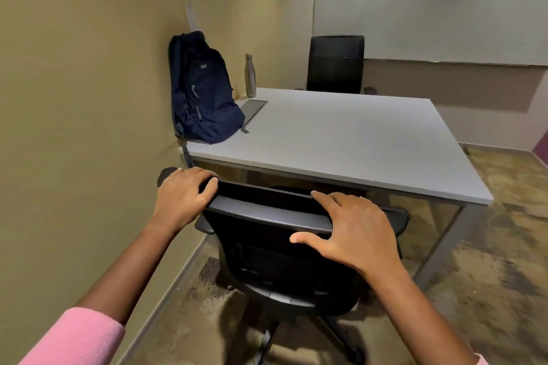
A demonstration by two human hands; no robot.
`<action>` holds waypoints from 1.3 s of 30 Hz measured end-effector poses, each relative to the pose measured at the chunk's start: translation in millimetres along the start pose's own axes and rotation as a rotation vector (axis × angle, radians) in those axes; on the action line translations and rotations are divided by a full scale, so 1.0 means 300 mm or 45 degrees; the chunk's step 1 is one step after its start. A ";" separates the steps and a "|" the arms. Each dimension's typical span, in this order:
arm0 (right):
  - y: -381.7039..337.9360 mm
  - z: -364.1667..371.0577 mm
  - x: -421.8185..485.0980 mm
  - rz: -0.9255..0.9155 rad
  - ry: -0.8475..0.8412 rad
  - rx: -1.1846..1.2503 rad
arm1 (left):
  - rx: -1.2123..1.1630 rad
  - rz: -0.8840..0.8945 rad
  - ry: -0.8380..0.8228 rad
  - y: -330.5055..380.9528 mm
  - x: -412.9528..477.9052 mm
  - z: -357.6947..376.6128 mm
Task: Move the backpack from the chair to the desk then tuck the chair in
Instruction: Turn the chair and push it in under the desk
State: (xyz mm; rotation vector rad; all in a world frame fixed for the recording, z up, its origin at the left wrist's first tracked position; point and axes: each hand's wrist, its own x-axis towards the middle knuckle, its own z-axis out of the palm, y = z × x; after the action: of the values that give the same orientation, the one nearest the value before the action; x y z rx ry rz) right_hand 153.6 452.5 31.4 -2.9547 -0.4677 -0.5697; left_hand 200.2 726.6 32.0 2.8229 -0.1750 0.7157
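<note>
A navy blue backpack (203,89) stands upright on the left end of the grey desk (341,139), leaning against the wall. A black mesh office chair (278,249) stands in front of the desk with its seat partly under the desktop. My left hand (185,192) curls over the left end of the chair's top rail. Over the right part of that rail rests my right hand (353,231), fingers spread on top and thumb against the back.
A steel bottle (250,75) stands on the desk's far left corner beside a grey cable hatch (254,109). A second black chair (336,64) sits at the desk's far side. The yellow wall (89,98) is close on the left. Patterned carpet (489,261) extends to the right.
</note>
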 end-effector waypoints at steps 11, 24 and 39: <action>-0.221 0.040 0.052 0.390 0.252 0.000 | -0.188 0.253 0.116 0.006 0.010 0.004; -0.118 0.102 0.186 0.436 0.425 0.033 | -0.262 0.169 0.177 0.019 0.143 0.090; 0.157 0.210 0.470 0.371 0.368 0.180 | -0.179 0.174 0.104 0.096 0.403 0.284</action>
State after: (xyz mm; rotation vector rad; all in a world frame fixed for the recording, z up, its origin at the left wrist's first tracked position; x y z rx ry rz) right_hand 315.0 456.6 24.5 -2.6752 -0.0459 -0.8657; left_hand 339.8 670.8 22.6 2.6627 -0.3915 0.8125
